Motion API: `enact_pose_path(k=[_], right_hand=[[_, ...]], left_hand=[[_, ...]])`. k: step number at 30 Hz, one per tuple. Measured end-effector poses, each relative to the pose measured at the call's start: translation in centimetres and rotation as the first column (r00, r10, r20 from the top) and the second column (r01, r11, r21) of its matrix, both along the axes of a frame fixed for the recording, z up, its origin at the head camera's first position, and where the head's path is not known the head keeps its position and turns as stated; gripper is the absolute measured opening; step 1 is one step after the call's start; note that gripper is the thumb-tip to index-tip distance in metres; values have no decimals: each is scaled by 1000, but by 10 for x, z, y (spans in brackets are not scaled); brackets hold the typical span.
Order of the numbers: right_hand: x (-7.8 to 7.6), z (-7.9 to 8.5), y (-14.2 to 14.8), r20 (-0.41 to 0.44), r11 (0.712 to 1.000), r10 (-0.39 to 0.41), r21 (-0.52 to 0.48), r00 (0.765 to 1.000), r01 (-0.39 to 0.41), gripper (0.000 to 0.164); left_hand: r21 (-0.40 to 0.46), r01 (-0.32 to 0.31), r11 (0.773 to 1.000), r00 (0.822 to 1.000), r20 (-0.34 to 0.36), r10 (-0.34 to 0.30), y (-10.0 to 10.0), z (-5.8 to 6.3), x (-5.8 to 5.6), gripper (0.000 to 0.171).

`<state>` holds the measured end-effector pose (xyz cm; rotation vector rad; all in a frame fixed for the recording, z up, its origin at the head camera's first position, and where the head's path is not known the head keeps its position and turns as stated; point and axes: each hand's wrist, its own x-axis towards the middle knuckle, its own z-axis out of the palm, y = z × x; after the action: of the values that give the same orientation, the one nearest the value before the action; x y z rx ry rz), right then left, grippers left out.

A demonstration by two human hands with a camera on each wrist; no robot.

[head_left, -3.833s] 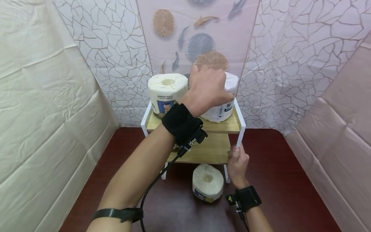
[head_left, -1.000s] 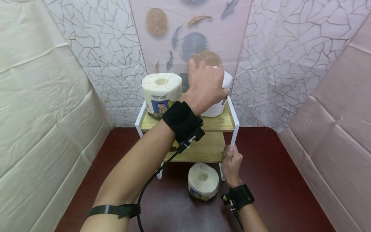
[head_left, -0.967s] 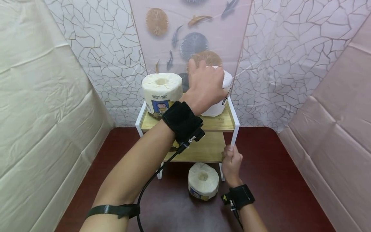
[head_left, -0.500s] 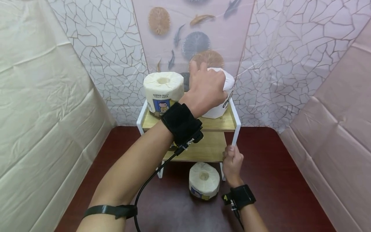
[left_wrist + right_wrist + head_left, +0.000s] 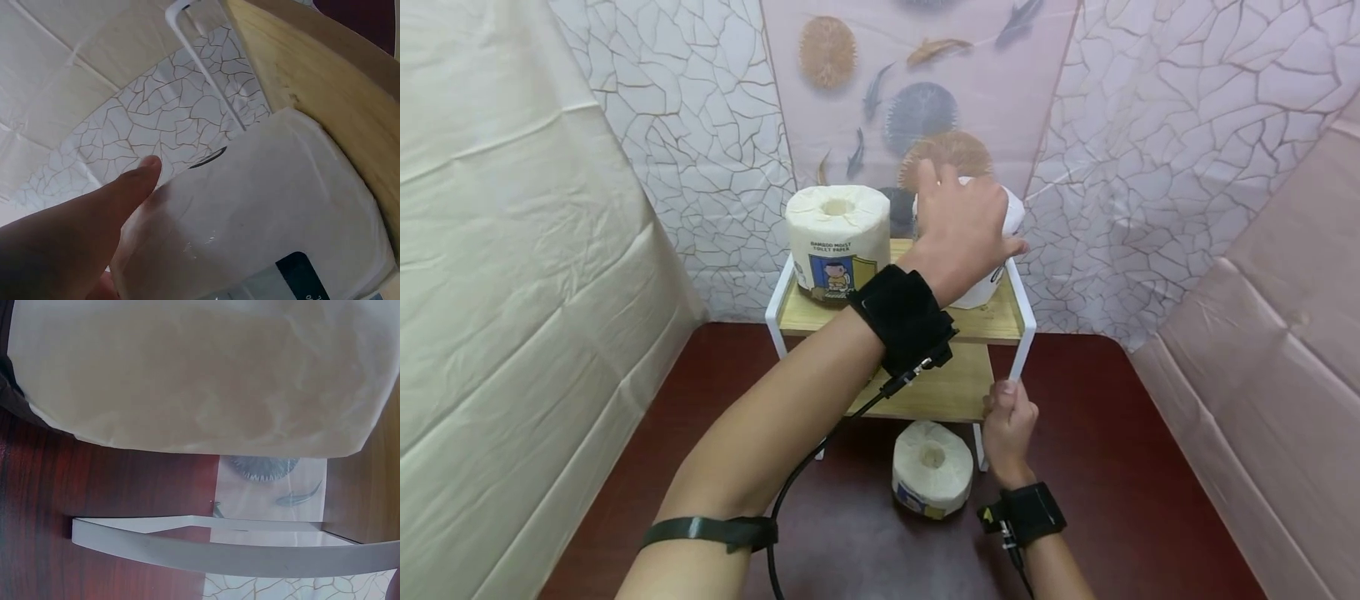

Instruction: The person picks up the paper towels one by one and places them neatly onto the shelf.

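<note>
A white-wrapped toilet roll stands at the right of the wooden top shelf. My left hand reaches over and grips it from above, thumb at its right side. In the left wrist view the thumb lies along the edge of this toilet roll, which has a dark label patch. My right hand grips the white leg of the small rack at its right front. That hand's fingers are mostly out of the right wrist view, where the white frame runs across.
A cream toilet roll with a cartoon label stands at the top shelf's left. Another cream toilet roll sits on the dark red table, below the middle shelf. Cloth walls close in the sides and back.
The white toilet roll has turned under my left hand: a barcode side faced front earlier, then black lettering. The left thumb now sticks out further right. My right hand stays on the leg.
</note>
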<state>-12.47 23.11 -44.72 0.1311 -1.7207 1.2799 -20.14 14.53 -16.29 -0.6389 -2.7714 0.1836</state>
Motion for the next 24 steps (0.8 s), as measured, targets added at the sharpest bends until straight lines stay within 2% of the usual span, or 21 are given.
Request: enact_pose_path(k=[5, 9, 14, 19, 24], right_hand=[[3, 0, 1, 36, 1000, 8, -11, 999, -7, 49], [3, 2, 1, 30, 1000, 19, -19, 999, -19, 47], [0, -1, 1, 11, 1000, -6, -24, 1000, 6, 42], [-11, -20, 9, 12, 1000, -12, -21, 1000, 12, 44], [-17, -31, 16, 31, 1000, -20, -11, 999, 20, 47]], left_hand=[[5, 22, 1000, 999, -43, -22, 3, -6, -4, 38], [36, 57, 998, 997, -60, -55, -2, -8, -6, 29], [102, 99, 990, 995, -40, -95, -11, -7, -7, 27], [189, 128, 974, 991, 2, -131, -21, -3, -8, 23], [190, 137, 972, 987, 54, -150, -27, -1, -8, 22]])
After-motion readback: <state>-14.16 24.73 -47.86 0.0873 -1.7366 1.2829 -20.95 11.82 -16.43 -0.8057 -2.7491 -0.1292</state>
